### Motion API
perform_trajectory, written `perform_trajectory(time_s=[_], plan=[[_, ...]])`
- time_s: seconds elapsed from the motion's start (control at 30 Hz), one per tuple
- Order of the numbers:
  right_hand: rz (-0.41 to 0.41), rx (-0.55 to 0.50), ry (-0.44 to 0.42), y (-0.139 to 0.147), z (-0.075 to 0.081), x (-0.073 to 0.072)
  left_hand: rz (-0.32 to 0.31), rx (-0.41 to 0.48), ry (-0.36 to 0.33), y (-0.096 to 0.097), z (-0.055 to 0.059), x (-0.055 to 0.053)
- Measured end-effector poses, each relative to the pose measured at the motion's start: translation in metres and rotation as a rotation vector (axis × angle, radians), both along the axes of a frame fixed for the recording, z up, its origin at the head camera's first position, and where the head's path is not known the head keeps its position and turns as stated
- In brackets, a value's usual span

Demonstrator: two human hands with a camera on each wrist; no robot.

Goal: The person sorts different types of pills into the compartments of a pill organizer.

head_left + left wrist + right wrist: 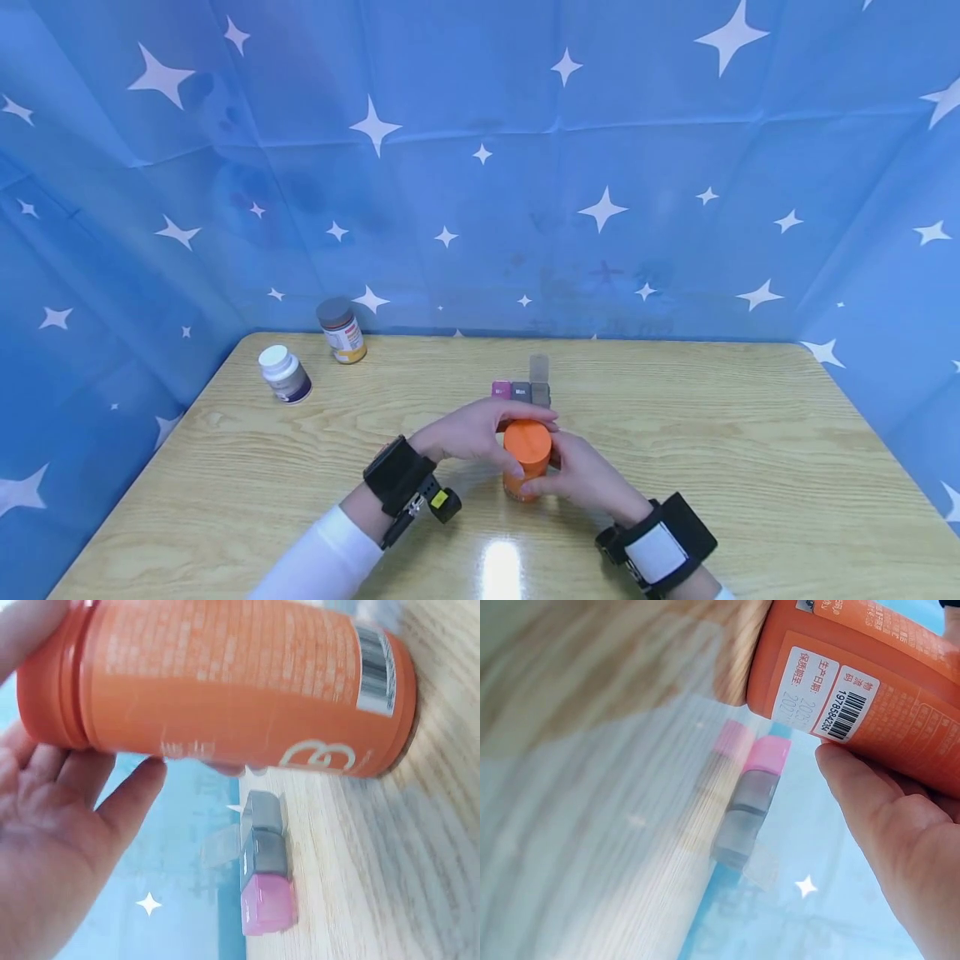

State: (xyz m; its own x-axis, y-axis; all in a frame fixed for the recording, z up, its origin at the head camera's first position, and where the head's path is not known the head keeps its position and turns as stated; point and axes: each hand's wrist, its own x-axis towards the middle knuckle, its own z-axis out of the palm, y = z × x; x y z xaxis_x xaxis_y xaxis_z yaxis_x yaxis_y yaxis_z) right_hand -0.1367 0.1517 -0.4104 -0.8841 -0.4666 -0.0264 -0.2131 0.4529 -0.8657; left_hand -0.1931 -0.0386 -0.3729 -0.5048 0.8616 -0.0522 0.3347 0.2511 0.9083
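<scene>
An orange bottle (527, 443) with an orange lid stands on the table between both hands. My left hand (474, 431) holds it at the lid end, thumb on the near side and fingers round the far side. Lower on the body, my right hand (587, 477) grips it from the right. White print and a barcode show on the bottle (225, 682) in the left wrist view; a white date label lies on the bottle (900, 690) in the right wrist view. Just behind it is a small pill box (521, 392) with pink and grey compartments, one clear grey lid (538, 367) raised.
At the table's back left stand a white-capped bottle (285, 375) with a dark purple base and a dark-lidded jar (342, 331) with a yellow bottom. A blue star-patterned cloth (480, 200) hangs behind the wooden table (712, 417).
</scene>
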Motion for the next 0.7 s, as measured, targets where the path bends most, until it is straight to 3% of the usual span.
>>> perform_trajectory(time_s=[0.43,0.57,0.7], plan=[[0.003,0.025,0.025,-0.002,0.003,0.0,0.506,0.07,0.038,0.014,-0.006,0.043],[0.021,0.035,0.042,-0.002,0.003,0.0,0.595,0.061,0.091,0.021,-0.008,0.05],[0.039,0.042,0.068,-0.001,0.002,-0.001,0.643,0.06,0.133,0.025,-0.011,0.053]])
